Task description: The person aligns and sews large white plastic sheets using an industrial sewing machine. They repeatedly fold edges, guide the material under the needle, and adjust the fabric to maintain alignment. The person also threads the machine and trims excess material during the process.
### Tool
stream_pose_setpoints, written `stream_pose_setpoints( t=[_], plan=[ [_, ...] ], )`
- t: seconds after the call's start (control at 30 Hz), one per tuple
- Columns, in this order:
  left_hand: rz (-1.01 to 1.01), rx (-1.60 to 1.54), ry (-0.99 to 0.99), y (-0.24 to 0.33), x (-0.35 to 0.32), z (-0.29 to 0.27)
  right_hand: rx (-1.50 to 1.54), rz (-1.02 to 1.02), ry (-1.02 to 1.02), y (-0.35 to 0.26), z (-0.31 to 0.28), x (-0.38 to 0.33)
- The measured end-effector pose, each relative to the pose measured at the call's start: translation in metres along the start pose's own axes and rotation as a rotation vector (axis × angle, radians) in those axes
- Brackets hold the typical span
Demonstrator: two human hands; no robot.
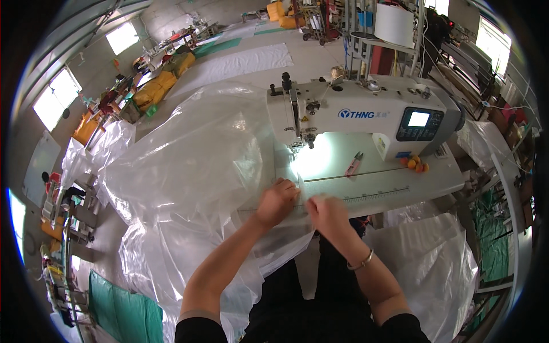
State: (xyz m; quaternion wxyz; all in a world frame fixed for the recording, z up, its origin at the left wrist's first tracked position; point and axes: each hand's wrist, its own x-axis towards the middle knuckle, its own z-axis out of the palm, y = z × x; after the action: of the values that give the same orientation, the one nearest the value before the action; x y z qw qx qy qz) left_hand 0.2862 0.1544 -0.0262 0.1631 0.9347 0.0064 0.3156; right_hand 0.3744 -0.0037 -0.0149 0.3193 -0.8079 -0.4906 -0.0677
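bare tabletop [394, 186] right, sewing machine [366, 117] behind, plastic sheeting [189, 166] probably crowding left

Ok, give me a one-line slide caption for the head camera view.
Both hands, left hand and right hand, pinch clear plastic sheeting on the table before a white sewing machine.

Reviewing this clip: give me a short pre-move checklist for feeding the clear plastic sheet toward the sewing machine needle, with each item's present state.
1. Both hands on the sheet edge: ok. The left hand and right hand pinch the clear plastic sheet at the front of the sewing machine table.
2. Fingers away from the needle area: ok, the hands sit well in front of it.
3. Sheet edge under the presser foot: cannot tell, glare from the work light hides it.
4. Feed path free of loose tools: ok. The pink thread snips lie to the right of the needle, off the sheet.
5. Bulk of sheet free to follow: cannot tell; it billows in a pile to the left.
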Motion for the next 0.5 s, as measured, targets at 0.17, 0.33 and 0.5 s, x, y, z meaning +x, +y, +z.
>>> stream_pose_setpoints(
  t=[0.17, 0.33, 0.5],
  plan=[
    [-0.181, -0.202, -0.027, 0.004, 0.001, -0.011, -0.046, 0.103, -0.029, 0.009, 0.026, 0.058],
    [-0.279, -0.233, -0.029, 0.003, 0.011, -0.015, -0.205, 0.076, -0.133, -0.006, 0.035, 0.041],
    [-0.091, 0.080, -0.122, -0.012, 0.005, 0.006, -0.283, -0.027, -0.139, -0.007, 0.034, 0.020]
  ],
)
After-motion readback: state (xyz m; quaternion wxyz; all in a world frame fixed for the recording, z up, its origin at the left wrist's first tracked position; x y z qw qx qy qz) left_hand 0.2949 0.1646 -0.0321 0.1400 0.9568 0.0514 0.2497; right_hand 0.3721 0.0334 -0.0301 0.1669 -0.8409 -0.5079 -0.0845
